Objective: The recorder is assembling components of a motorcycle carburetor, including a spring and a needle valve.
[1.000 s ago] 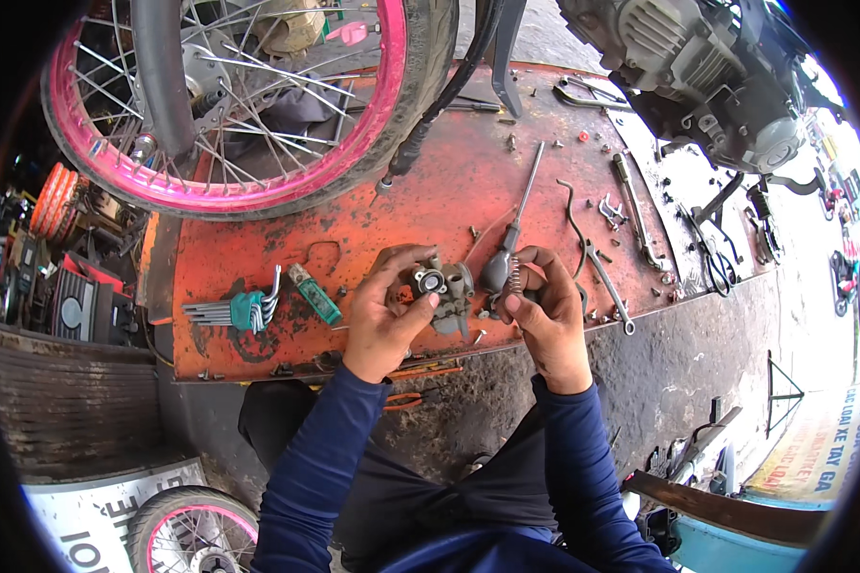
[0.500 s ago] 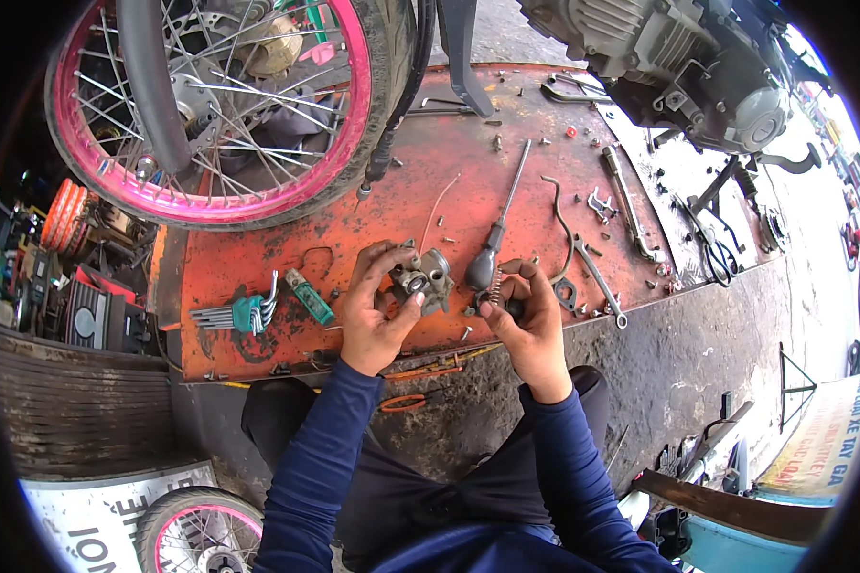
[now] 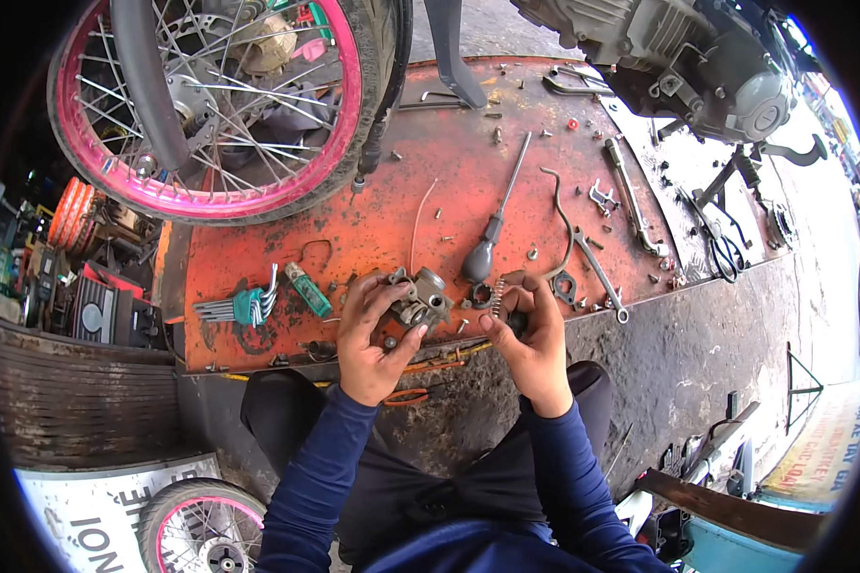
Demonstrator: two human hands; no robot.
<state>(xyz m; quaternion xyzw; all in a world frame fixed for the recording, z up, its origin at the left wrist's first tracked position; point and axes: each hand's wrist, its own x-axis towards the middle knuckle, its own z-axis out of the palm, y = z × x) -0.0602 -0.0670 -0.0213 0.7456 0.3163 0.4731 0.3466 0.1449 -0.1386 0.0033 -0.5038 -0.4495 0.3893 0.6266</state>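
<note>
Above the near edge of a worn red metal bench, my left hand grips a small metal carburetor, its round bore facing up. Level with it, my right hand pinches a thin coil spring upright between thumb and fingers. A dark rounded part shows in the right palm, mostly hidden by the fingers. The two hands are apart. Just beyond the spring lies a screwdriver with a dark bulbous handle. A dark ring-shaped part rests between the hands.
A combination wrench, a flat gasket and a bent metal lever lie rightward. Hex keys and a green-and-white box lie leftward. A pink-rimmed wheel and an engine overhang the far side.
The view has shifted slightly. The carburetor has tilted a little in my left hand. My right hand still pinches the spring, now showing brighter and more upright.
</note>
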